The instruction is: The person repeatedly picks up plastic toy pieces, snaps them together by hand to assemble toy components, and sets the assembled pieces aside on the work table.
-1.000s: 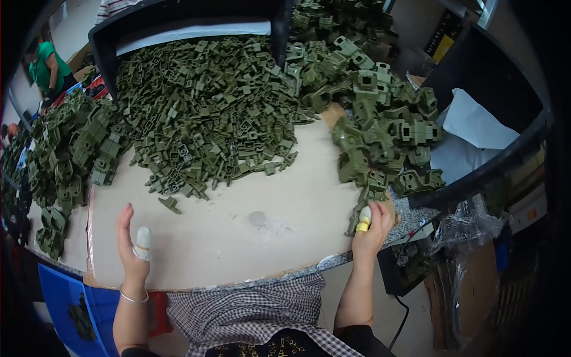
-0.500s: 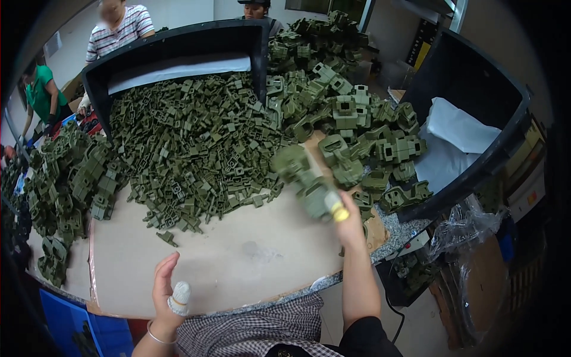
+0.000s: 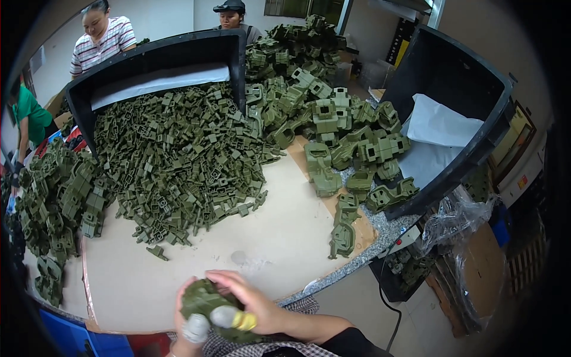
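Presently we log one olive-green moulded part (image 3: 205,300) held low over the near edge of the worktop (image 3: 279,238), our left hand (image 3: 189,324) under it and our right hand (image 3: 250,306) curled over it, taped fingers (image 3: 229,317) closed around the piece. Beyond lie a heap of small green parts (image 3: 178,154), larger green castings (image 3: 321,113) and two black bins (image 3: 452,83).
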`<state>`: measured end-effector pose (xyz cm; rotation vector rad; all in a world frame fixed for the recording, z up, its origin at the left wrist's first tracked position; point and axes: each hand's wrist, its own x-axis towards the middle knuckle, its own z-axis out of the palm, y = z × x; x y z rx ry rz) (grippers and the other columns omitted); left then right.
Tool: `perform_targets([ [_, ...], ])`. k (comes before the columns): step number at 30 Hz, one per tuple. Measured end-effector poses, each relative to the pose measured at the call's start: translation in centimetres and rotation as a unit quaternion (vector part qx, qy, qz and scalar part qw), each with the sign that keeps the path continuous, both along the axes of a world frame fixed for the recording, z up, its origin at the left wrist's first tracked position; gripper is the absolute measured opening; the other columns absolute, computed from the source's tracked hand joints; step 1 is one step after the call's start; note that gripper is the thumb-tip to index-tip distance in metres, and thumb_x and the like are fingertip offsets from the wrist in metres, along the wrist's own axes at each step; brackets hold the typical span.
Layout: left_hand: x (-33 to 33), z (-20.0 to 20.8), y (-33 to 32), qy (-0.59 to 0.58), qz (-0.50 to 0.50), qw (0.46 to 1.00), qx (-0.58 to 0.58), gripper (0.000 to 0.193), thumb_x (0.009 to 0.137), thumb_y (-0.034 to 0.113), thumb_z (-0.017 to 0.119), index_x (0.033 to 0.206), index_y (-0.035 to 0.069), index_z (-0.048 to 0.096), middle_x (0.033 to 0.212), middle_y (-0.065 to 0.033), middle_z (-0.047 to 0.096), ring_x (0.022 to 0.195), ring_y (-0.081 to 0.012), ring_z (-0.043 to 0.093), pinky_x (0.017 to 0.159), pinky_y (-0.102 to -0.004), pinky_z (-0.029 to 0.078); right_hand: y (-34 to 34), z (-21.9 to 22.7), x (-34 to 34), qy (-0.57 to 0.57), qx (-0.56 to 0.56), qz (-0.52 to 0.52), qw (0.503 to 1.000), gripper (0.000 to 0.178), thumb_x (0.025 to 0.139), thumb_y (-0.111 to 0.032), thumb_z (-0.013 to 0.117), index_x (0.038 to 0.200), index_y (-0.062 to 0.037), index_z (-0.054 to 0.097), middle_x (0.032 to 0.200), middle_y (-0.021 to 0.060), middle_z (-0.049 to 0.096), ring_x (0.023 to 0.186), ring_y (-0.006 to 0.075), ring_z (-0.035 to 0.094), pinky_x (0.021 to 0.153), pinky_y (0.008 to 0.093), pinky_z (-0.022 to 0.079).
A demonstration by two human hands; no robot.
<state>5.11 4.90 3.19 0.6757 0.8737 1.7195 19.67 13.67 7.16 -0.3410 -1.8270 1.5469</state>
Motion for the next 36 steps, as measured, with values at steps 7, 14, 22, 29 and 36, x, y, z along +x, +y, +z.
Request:
perform_targets([
  [7, 0.8, 1.6, 0.2, 0.145, 0.057, 0.988, -0.016, 0.046, 0.081, 0.02, 0.06, 0.119, 0.001, 0.041, 0.108, -0.0083, 0.052, 0.101, -0.018, 0.052, 0.089, -0.0329, 0.043, 0.2, 1.3, -0.4, -0.052, 0.144, -0.109, 0.982, 0.059, 0.077, -0.022, 0.066, 0.125, 0.001, 0.041, 0.107, 0.016, 0.053, 0.097, 0.0281, 0.055, 0.083, 0.0336, 0.043],
  [14, -5.7, 0.4, -2.9, -0.099, 0.178, 0.979, -0.011, 0.049, 0.085, 0.048, 0.05, 0.107, 0.005, 0.053, 0.109, -0.0069, 0.053, 0.094, -0.0171, 0.053, 0.082, -0.0304, 0.045, 7.5, 2.5, 5.4, -0.255, 0.364, -0.347, 0.826, 0.049, 0.074, -0.029, 0.067, 0.114, -0.0046, 0.053, 0.099, 0.0119, 0.054, 0.089, 0.0267, 0.055, 0.072, 0.0336, 0.047],
  [22, -4.6, -2.3, -2.9, -0.232, -0.048, 0.967, -0.094, 0.047, 0.083, 0.042, 0.052, 0.111, 0.004, 0.05, 0.106, -0.0132, 0.055, 0.089, -0.0261, 0.057, 0.076, -0.0399, 0.05, 13.3, -2.9, 2.7, -0.412, 0.417, -0.255, 0.769, 0.047, 0.075, -0.028, 0.063, 0.114, -0.004, 0.052, 0.107, 0.0148, 0.049, 0.099, 0.0309, 0.048, 0.083, 0.0396, 0.043],
  [29, -4.3, -2.4, -3.0, -0.306, -0.211, 0.921, -0.116, 0.058, 0.086, 0.042, 0.045, 0.128, 0.004, 0.036, 0.099, -0.0185, 0.059, 0.086, -0.0303, 0.061, 0.078, -0.044, 0.051, 14.4, -6.1, -2.4, -0.381, 0.444, -0.263, 0.767, 0.033, 0.075, -0.022, 0.063, 0.095, 0.0025, 0.053, 0.094, 0.0164, 0.049, 0.089, 0.0331, 0.047, 0.078, 0.0394, 0.043],
  [36, -5.9, -2.0, -2.3, -0.206, -0.102, 0.955, -0.188, 0.058, 0.087, 0.046, 0.039, 0.13, 0.006, 0.035, 0.103, -0.0214, 0.058, 0.088, -0.0305, 0.061, 0.08, -0.0437, 0.05, 10.5, -2.4, -2.3, -0.3, 0.303, -0.206, 0.881, 0.022, 0.075, -0.011, 0.062, 0.091, -0.002, 0.051, 0.082, 0.0142, 0.056, 0.074, 0.0308, 0.057, 0.063, 0.0404, 0.046],
])
